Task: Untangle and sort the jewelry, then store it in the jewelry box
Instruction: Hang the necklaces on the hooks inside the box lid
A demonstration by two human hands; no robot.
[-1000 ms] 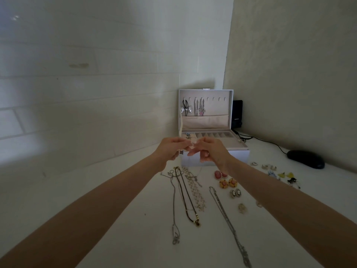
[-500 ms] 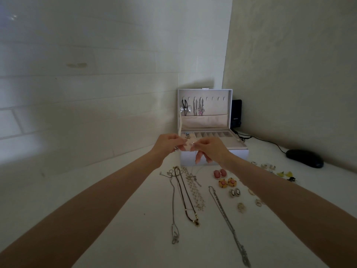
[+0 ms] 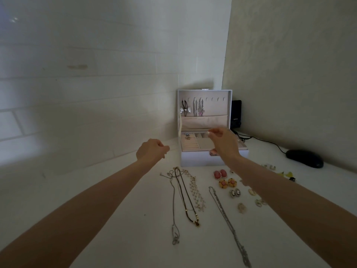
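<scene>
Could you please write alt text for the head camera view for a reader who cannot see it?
A person's left hand and right hand hover before an open white jewelry box, the right at its tray. Necklaces lie side by side on the white table, earrings beside them.

four loose necklaces (image 3: 228,225), one jewelry box (image 3: 197,158)

a white surface (image 3: 125,219) carries an open jewelry box (image 3: 212,157), four necklaces (image 3: 185,200) laid lengthwise, paired earrings (image 3: 228,182) beside them, and a black mouse (image 3: 304,158).
</scene>
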